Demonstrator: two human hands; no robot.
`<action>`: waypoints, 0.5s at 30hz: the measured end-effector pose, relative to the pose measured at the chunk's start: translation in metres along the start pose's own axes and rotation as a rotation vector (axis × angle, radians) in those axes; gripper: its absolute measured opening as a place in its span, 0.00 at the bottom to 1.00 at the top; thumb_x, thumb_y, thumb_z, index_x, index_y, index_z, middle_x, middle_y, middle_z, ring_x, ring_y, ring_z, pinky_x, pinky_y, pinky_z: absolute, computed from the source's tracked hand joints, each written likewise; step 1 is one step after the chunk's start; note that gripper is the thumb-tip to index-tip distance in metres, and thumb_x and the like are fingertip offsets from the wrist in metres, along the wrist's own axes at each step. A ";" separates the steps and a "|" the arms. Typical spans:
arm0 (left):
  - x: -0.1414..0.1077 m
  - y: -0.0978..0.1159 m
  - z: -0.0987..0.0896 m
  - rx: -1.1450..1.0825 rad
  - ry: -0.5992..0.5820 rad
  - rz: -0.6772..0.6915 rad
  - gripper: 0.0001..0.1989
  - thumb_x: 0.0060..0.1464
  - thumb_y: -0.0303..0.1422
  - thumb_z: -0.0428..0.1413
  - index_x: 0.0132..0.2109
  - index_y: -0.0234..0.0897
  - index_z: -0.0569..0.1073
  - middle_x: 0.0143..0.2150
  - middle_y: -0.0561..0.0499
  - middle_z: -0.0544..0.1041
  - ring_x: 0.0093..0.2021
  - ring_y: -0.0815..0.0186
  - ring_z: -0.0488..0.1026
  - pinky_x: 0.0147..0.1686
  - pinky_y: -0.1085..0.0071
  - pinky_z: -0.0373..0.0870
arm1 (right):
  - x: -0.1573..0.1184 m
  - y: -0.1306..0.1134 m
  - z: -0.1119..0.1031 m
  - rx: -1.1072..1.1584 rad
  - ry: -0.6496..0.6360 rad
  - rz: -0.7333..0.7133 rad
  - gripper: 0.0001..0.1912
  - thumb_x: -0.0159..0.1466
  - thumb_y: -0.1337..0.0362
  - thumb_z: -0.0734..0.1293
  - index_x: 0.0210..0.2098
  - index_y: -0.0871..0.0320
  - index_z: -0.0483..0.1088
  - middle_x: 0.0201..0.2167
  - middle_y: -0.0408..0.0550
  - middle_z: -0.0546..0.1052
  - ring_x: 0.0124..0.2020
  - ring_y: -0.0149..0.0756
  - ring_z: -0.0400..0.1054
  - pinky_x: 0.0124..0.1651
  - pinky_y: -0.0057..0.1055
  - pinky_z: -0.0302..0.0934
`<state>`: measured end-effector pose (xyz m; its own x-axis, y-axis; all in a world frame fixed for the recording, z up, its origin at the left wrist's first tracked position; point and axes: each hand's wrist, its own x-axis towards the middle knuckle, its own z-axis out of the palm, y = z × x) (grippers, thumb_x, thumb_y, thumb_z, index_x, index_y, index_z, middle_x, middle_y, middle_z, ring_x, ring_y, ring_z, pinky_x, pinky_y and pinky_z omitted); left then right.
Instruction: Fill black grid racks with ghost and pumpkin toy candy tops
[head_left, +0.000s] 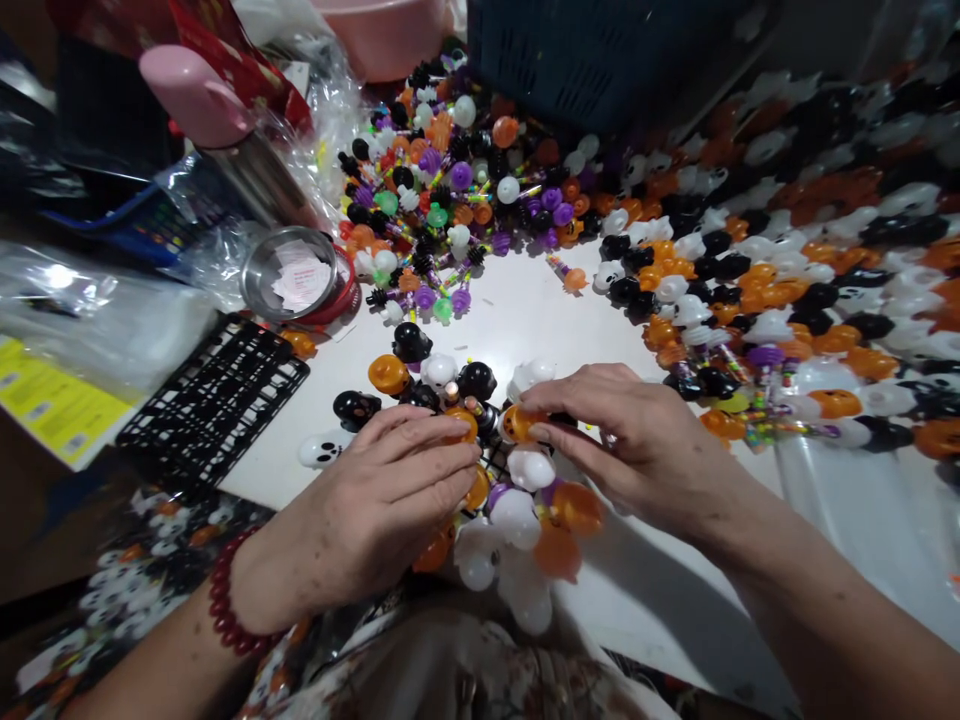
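Observation:
My left hand [397,480], with a dark red bead bracelet on the wrist, reaches over a cluster of toy-topped tubes. Its fingers lie close together against an orange pumpkin top [463,424], and its thumb is hidden. Between the thumb and forefinger of my right hand [630,440] is another orange pumpkin top [516,424] with a dark face. White ghost tops [532,467] and black tops [477,380] crowd around both hands. Part of a black grid [495,462] shows beneath them. Larger orange and white tops stick out toward my body.
Colourful tubes [450,190] are heaped at the back, with rows of white, orange and black tops [750,270] along the right. To the left are an empty black grid rack [217,395], a tin of paper slips [292,270] and a pink-lidded flask [247,160]. A dark crate [555,60] stands behind.

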<state>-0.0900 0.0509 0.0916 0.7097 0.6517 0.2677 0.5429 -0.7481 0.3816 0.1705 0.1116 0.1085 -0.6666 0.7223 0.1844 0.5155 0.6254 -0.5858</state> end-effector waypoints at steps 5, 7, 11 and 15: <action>0.001 0.000 0.001 -0.027 -0.001 -0.008 0.22 0.58 0.19 0.52 0.57 0.39 0.70 0.58 0.44 0.76 0.62 0.57 0.68 0.60 0.53 0.65 | -0.001 -0.001 0.005 -0.012 0.021 -0.031 0.08 0.70 0.65 0.63 0.44 0.55 0.75 0.38 0.50 0.81 0.39 0.38 0.75 0.48 0.37 0.64; 0.001 0.000 0.001 -0.031 0.008 -0.010 0.21 0.58 0.20 0.52 0.57 0.40 0.70 0.59 0.44 0.76 0.62 0.57 0.68 0.60 0.53 0.66 | -0.001 -0.002 0.008 0.008 0.009 -0.027 0.08 0.69 0.65 0.63 0.43 0.55 0.75 0.38 0.49 0.81 0.40 0.38 0.75 0.49 0.37 0.63; 0.001 0.001 0.000 -0.031 0.038 -0.016 0.20 0.58 0.20 0.52 0.55 0.40 0.71 0.59 0.43 0.75 0.61 0.58 0.69 0.59 0.54 0.67 | -0.001 -0.003 0.014 0.051 -0.028 -0.015 0.08 0.69 0.66 0.63 0.43 0.55 0.74 0.38 0.48 0.82 0.39 0.36 0.75 0.53 0.38 0.63; 0.001 0.002 0.001 -0.026 0.049 -0.020 0.21 0.56 0.18 0.53 0.55 0.38 0.70 0.59 0.41 0.74 0.61 0.57 0.69 0.59 0.53 0.67 | -0.003 -0.001 0.022 0.034 -0.038 -0.013 0.08 0.69 0.67 0.63 0.43 0.54 0.73 0.39 0.47 0.82 0.40 0.36 0.75 0.58 0.43 0.59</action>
<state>-0.0877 0.0504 0.0922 0.6760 0.6721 0.3022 0.5444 -0.7319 0.4099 0.1605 0.1023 0.0914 -0.6933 0.7020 0.1629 0.4885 0.6240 -0.6099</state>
